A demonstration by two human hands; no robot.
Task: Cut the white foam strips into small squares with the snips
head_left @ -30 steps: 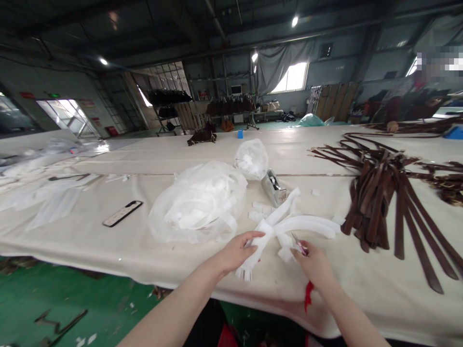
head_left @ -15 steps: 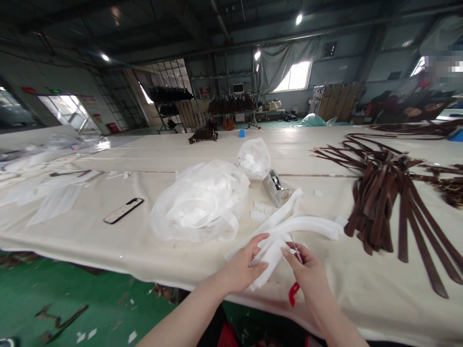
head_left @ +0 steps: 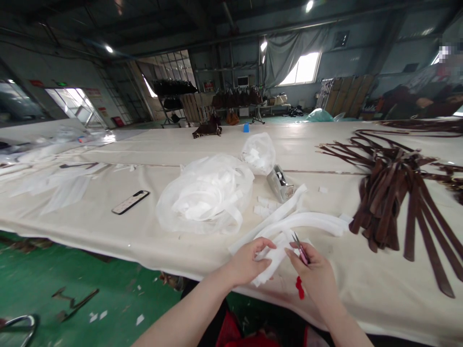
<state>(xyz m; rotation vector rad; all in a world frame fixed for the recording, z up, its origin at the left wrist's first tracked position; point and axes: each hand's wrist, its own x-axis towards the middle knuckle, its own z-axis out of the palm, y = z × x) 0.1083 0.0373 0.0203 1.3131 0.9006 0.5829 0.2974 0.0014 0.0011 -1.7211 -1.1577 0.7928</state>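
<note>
Small pink-handled scissors [head_left: 302, 254] sit in my right hand [head_left: 315, 272], their pointed blades sticking up past the fingers. Below that hand a red piece [head_left: 300, 288] lies at the table edge; whether it is tied to the scissors I cannot tell. My right thumb tip is at the edge of a white strip [head_left: 277, 260]. On the strip's other side is my left hand [head_left: 251, 260], its thumb and fingers curved and apart, the thumb close against the strip. Further white strips [head_left: 311, 220] lie just beyond both hands, some curving right.
Beyond the strips are a tape dispenser [head_left: 280, 183], a large clear bag of white strips [head_left: 206, 197] and a smaller bag [head_left: 258, 153]. A phone [head_left: 130, 202] lies left. Brown straps [head_left: 388, 193] are heaped at right. The cream-covered table [head_left: 152, 246] ends close before me. A person [head_left: 415, 99] is at far right.
The fingers of my left hand have lifted and spread apart from the white strip. My right hand has turned, so the scissors show more plainly. The view has shifted slightly.
</note>
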